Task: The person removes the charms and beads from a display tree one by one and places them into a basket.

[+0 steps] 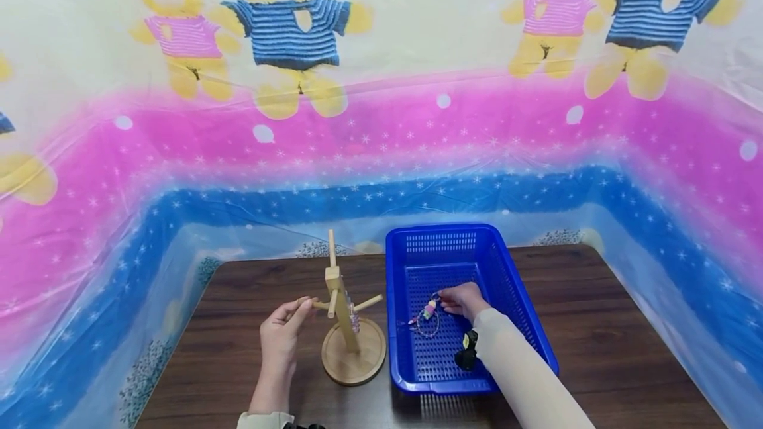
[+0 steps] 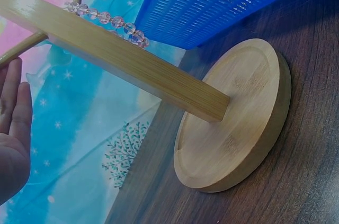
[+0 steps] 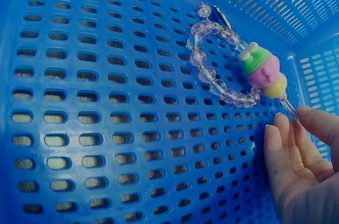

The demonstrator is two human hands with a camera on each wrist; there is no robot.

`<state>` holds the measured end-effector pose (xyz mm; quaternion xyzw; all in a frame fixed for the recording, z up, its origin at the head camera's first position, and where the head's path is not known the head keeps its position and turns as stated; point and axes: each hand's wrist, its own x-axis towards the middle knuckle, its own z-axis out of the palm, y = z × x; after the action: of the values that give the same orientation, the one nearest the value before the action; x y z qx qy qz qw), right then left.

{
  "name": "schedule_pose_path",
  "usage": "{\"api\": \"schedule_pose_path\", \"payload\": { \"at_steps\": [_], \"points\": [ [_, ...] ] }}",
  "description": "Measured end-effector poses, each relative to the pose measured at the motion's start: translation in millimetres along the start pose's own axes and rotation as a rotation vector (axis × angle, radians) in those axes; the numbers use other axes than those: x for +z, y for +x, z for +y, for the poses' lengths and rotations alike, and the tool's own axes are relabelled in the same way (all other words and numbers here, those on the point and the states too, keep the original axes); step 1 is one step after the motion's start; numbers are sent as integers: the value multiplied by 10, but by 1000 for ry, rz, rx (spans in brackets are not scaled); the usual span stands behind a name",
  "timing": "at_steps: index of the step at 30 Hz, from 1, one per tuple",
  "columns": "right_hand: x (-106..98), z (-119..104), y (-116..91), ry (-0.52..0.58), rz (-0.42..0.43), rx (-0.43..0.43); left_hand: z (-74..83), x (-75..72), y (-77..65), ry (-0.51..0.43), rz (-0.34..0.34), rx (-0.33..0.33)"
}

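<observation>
A wooden stand with several pegs and a round base (image 1: pixel 354 366) stands left of the basket. My left hand (image 1: pixel 280 330) pinches the end of its left peg; the left wrist view shows only part of that hand (image 2: pixel 13 128). Clear pinkish beads (image 2: pixel 117 21) hang against the post's far side. Inside the blue basket (image 1: pixel 441 387), my right hand (image 1: pixel 461 300) pinches the end of a beaded keychain (image 3: pixel 263 70) between thumb and fingers. It has a green, pink and yellow charm and a loop of clear beads, which hangs close over the perforated basket floor (image 3: pixel 132 123).
Both the stand and the basket are on a dark wood-grain table (image 1: pixel 238 323). Behind and around it hangs a curtain (image 1: pixel 357 131) printed with bears, in pink and blue bands. A black device with a yellow mark (image 1: pixel 467 349) sits on my right wrist.
</observation>
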<state>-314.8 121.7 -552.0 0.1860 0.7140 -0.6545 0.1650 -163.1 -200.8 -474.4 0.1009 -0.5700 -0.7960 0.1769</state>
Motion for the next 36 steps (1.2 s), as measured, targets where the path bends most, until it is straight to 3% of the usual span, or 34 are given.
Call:
{"api": "schedule_pose_path", "payload": {
  "at_steps": [10, 22, 36],
  "points": [
    [-67, -131, -197, -135, -9, 10, -24, -12, 8, -32, -11, 6],
    [-174, -442, -275, -328, -88, -105, 2, -21, 13, 19, -13, -18],
    [-175, -710, -729, -433, -192, -272, -19, -23, 18, 0, -18, -14]
  ]
}}
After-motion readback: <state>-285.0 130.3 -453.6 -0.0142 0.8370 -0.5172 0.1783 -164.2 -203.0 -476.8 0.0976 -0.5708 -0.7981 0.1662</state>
